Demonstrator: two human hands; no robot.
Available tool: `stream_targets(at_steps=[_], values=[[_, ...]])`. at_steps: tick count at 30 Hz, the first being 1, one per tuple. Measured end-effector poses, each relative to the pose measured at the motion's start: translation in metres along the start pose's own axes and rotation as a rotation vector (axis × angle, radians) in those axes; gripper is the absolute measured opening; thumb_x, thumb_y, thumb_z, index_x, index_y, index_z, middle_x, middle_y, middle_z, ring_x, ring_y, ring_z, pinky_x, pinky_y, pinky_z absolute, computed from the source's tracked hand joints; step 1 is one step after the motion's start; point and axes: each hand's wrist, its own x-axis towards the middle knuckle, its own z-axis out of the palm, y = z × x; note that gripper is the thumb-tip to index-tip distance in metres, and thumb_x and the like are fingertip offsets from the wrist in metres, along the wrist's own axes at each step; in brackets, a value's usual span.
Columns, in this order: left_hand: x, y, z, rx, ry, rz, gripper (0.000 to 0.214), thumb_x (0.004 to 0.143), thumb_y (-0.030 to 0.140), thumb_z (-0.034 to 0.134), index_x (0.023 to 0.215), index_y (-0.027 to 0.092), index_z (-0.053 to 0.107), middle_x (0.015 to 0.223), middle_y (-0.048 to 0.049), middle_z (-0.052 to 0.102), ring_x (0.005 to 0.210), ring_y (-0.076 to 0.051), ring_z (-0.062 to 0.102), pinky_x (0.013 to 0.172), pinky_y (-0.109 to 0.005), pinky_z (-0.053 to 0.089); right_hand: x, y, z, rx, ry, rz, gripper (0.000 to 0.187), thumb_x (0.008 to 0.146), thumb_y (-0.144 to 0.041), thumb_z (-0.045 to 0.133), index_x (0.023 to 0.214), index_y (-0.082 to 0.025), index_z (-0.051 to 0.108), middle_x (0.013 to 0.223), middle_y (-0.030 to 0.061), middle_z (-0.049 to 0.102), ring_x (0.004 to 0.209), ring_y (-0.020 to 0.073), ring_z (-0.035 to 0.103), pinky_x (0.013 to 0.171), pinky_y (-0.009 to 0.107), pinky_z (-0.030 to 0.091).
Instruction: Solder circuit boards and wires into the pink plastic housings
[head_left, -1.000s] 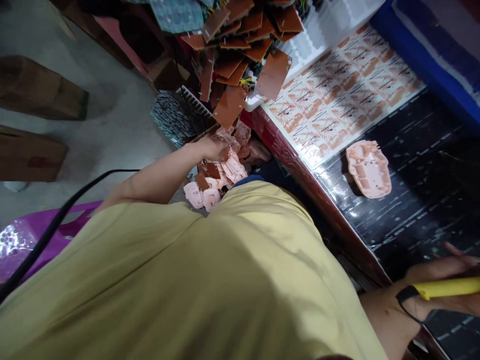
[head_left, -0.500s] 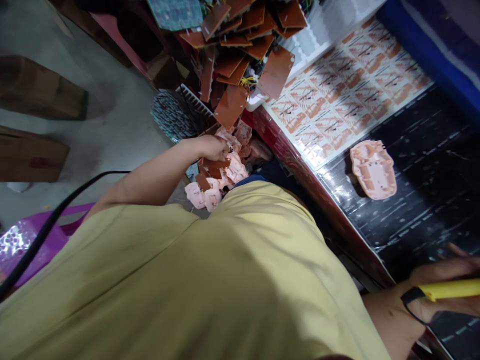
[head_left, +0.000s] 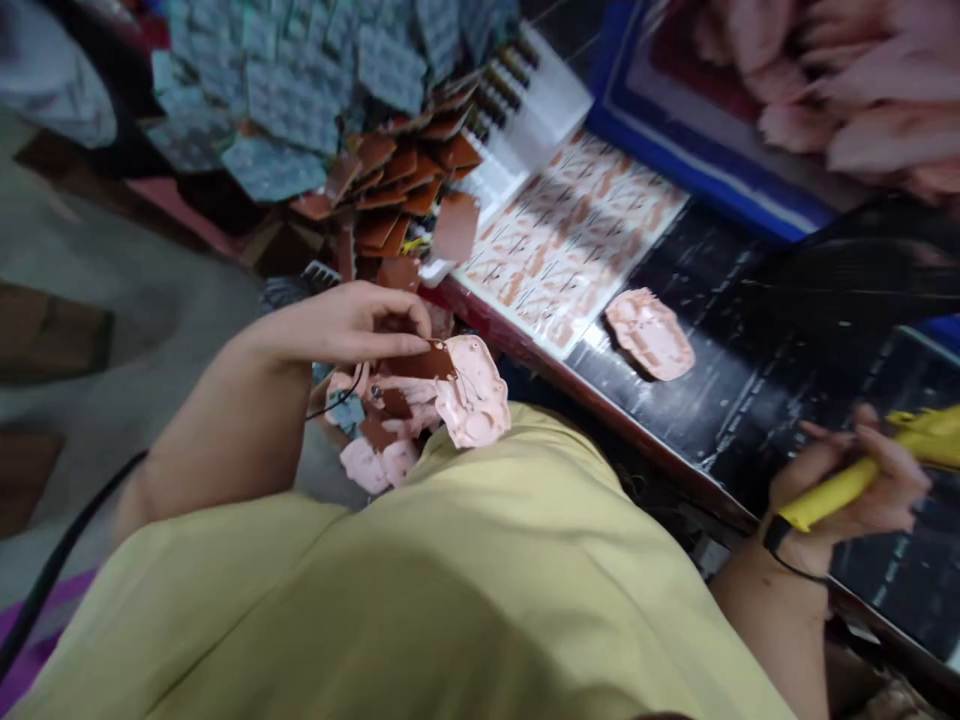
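My left hand [head_left: 349,325] pinches the edge of a brown circuit board [head_left: 426,362] between thumb and fingers. Thin wires run from that board to a pink plastic shell half [head_left: 484,385], which is held up beside it above my lap. Below them lies a pile of similar pink shells [head_left: 367,462] and brown boards. On the right, my right hand [head_left: 862,495] grips a yellow corded hand tool [head_left: 829,497], maybe a glue gun, its black cable end by the wrist. Another pink shell half [head_left: 652,335] lies inner side up on the black tabletop [head_left: 720,410].
Stacked brown boards [head_left: 405,185] and blue-green board panels [head_left: 292,105] are heaped at the far left. A printed sheet [head_left: 570,240] covers part of the table. Behind it stands a blue-rimmed bin [head_left: 615,110] with pink parts. Cardboard boxes [head_left: 49,330] sit on the floor.
My left hand has come up from the pile with the board and wired shell. My right hand, with the yellow tool, shows further into view. The view has shifted toward the bin.
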Motion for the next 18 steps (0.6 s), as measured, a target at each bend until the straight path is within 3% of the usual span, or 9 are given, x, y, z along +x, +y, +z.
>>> stream_targets(at_steps=[4,8,11,14,16,18], values=[[0.035,0.037,0.012,-0.193,0.301,0.132,0.052,0.081,0.071,0.058,0.084,0.020,0.066,0.097,-0.0088,0.077,0.093,-0.021,0.071,0.086,-0.031,0.057,-0.001,-0.008,0.001,-0.216,-0.003,-0.037,0.028,0.088,-0.005,0.070,0.114,-0.015,0.070,0.111,0.0129,0.079,0.074,0.0225,0.079,0.065,0.024,0.061],[0.090,0.058,0.019,-0.223,0.310,0.203,0.045,0.079,0.060,0.060,0.088,0.017,0.066,0.093,-0.0101,0.076,0.081,-0.021,0.070,0.073,-0.030,0.056,0.002,-0.020,0.000,-0.290,-0.041,-0.039,0.024,0.088,-0.011,0.071,0.111,-0.016,0.069,0.110,0.0136,0.080,0.072,0.0237,0.079,0.066,0.029,0.063],[0.119,0.068,0.010,-0.020,0.211,0.197,0.040,0.081,0.052,0.054,0.091,0.015,0.068,0.092,-0.0091,0.076,0.077,-0.020,0.069,0.068,-0.028,0.053,0.001,-0.024,0.000,-0.306,-0.070,-0.034,0.022,0.089,-0.015,0.071,0.111,-0.018,0.068,0.110,0.0117,0.080,0.078,0.0247,0.080,0.070,0.031,0.064],[0.143,0.088,-0.005,0.340,0.096,0.134,0.036,0.088,0.045,0.055,0.100,0.015,0.073,0.096,-0.0073,0.078,0.088,-0.023,0.072,0.079,-0.030,0.052,-0.002,-0.027,0.005,-0.330,-0.066,-0.027,0.022,0.090,-0.017,0.071,0.111,-0.021,0.068,0.112,0.0073,0.080,0.079,0.0231,0.080,0.071,0.032,0.065],[0.166,0.106,-0.016,0.517,0.127,0.086,0.036,0.094,0.044,0.057,0.108,0.016,0.076,0.105,-0.0082,0.079,0.101,-0.028,0.073,0.087,-0.034,0.052,-0.004,-0.029,0.009,-0.353,-0.060,-0.036,0.023,0.088,-0.016,0.073,0.110,-0.022,0.069,0.111,0.0039,0.081,0.079,0.0220,0.080,0.069,0.031,0.065],[0.198,0.124,-0.027,0.591,0.249,0.061,0.033,0.098,0.039,0.058,0.112,0.016,0.077,0.113,-0.0097,0.078,0.113,-0.034,0.070,0.096,-0.038,0.052,-0.005,-0.032,0.012,-0.383,-0.065,-0.057,0.026,0.086,-0.014,0.075,0.110,-0.023,0.070,0.109,0.0026,0.081,0.081,0.0213,0.080,0.068,0.029,0.064]])
